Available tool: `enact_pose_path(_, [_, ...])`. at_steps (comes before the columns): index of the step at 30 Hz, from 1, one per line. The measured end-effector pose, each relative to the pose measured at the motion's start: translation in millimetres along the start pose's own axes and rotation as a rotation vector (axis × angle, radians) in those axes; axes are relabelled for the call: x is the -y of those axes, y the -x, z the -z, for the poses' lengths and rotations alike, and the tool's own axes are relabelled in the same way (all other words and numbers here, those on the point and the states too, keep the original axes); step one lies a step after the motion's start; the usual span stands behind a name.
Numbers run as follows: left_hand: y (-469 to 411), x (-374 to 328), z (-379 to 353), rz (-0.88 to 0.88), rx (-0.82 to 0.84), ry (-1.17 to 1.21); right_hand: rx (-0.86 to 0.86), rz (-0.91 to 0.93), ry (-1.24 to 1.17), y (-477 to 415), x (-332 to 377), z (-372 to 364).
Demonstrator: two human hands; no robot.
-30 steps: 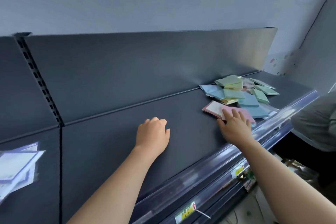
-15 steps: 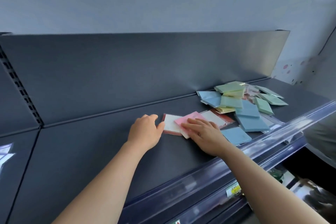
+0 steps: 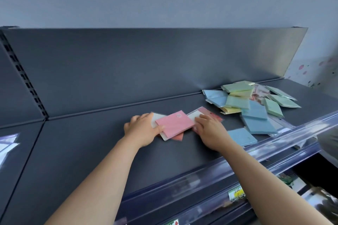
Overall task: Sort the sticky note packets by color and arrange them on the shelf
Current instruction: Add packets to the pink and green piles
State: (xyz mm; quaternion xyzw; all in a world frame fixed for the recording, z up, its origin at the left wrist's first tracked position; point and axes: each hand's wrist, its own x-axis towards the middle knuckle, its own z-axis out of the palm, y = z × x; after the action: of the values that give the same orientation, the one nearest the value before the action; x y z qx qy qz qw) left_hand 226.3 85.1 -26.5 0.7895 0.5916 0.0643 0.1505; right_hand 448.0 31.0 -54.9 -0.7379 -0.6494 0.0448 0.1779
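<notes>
A small overlapping bunch of pink sticky note packets (image 3: 174,124) lies on the dark grey shelf (image 3: 87,144), a little left of the mixed pile. My left hand (image 3: 141,129) holds the bunch's left end, thumb on the top pink packet and fingers curled over the far corner. My right hand (image 3: 210,129) rests on the right end, fingers laid across a pink and white packet. The mixed pile (image 3: 237,101) holds several blue, green and yellow packets, heaped at the back right. One blue packet (image 3: 241,136) lies alone by the front edge.
A clear plastic price rail (image 3: 285,142) runs along the shelf's front edge, with lower shelves below it. The upright back panel (image 3: 146,64) closes the rear. A slotted post (image 3: 23,78) stands at the left.
My right hand has slid the pink packets left, away from the mixed pile. My left hand has taken hold of their left end, and the two hands now bracket the bunch.
</notes>
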Motion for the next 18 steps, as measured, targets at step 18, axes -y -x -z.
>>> enact_pose_path(18, [22.5, 69.4, 28.3, 0.345, -0.116, 0.301, 0.166, -0.079, -0.199, 7.1, 69.1, 3.2])
